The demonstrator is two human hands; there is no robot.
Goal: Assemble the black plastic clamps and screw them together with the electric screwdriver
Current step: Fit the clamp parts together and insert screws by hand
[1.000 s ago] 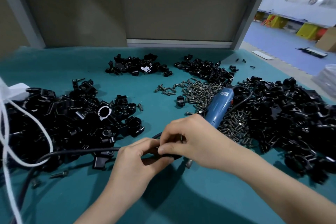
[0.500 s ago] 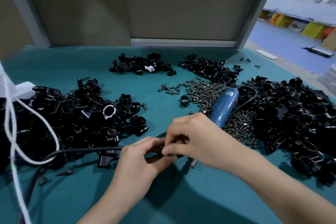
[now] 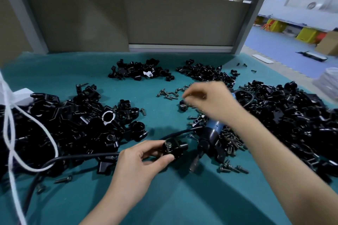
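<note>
My left hand (image 3: pixel 140 164) pinches a black plastic clamp (image 3: pixel 175 149) between thumb and fingers, just above the teal table; a screw head shows on the clamp's top. My right hand (image 3: pixel 210 100) is blurred, fingers bent downward over the loose screws (image 3: pixel 168 94) in the middle of the table. Whether it holds a screw is unclear. The blue electric screwdriver (image 3: pixel 213 129) lies on the table under my right forearm, its bit pointing toward me.
Big heaps of black clamp parts lie at left (image 3: pixel 64 124) and right (image 3: pixel 292 115), with smaller ones at the back (image 3: pixel 139 71). More screws (image 3: pixel 231 142) sit beside the screwdriver. A black cable (image 3: pixel 73 157) and a white cord (image 3: pixel 11 133) cross the left side.
My right hand left the clamp and moved away, up to the screw pile. My left hand keeps the clamp, which now shows with a screw in it.
</note>
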